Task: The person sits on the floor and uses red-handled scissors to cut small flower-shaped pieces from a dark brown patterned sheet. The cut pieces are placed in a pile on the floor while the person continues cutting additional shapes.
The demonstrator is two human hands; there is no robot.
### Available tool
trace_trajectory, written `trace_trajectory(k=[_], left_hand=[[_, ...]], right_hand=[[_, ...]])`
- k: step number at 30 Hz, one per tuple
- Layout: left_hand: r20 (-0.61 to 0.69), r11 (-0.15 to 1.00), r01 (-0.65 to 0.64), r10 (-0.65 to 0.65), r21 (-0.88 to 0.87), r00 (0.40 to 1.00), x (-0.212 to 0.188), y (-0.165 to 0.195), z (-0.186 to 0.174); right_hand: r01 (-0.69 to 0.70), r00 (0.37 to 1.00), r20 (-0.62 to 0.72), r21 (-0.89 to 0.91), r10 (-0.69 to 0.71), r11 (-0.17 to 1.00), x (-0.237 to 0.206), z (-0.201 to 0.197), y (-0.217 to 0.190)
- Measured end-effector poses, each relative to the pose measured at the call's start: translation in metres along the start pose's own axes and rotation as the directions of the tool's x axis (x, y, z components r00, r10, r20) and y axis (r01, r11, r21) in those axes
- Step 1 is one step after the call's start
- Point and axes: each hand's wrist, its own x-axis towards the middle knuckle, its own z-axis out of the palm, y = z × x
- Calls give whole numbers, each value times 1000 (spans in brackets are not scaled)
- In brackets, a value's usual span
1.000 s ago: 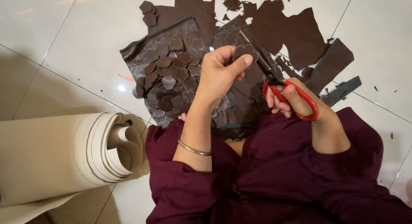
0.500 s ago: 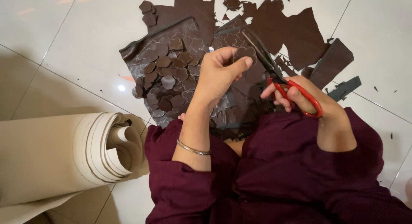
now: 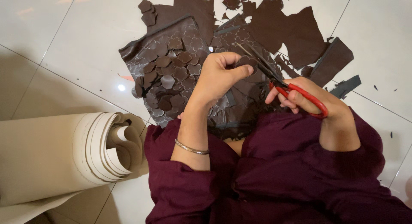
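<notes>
I pinch a small dark brown leather piece [image 3: 248, 62] between the thumb and fingers of my left hand [image 3: 221, 76], just above my lap. I think I am in the middle of cutting its wavy flower edge. My right hand [image 3: 302, 97] is closed around the red handles of the scissors [image 3: 279, 80]. Their blades are open a little, with the piece between them. The scissors lie slanted; their long line runs from the handles near my right hand up to the tips, which point up and left, away from me. Next I likely need to turn the piece a bit and snip slowly along the curve. Left of the piece, a pile of cut brown flower shapes [image 3: 169, 76] lies on a marked brown sheet [image 3: 141, 50]. Farther left lies a roll of beige material [image 3: 51, 155].
</notes>
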Motion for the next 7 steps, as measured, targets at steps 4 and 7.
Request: trace_trajectory(k=[4,7], left_hand=[[10,999,3,-3,39,1000,-1,2,-3],[6,998,2,-2,63,1000,-1,2,-2]], right_hand=[[-8,999,35,43,6,999,-3,-3,4],[-36,999,36,88,33,995,-4,-3,11]])
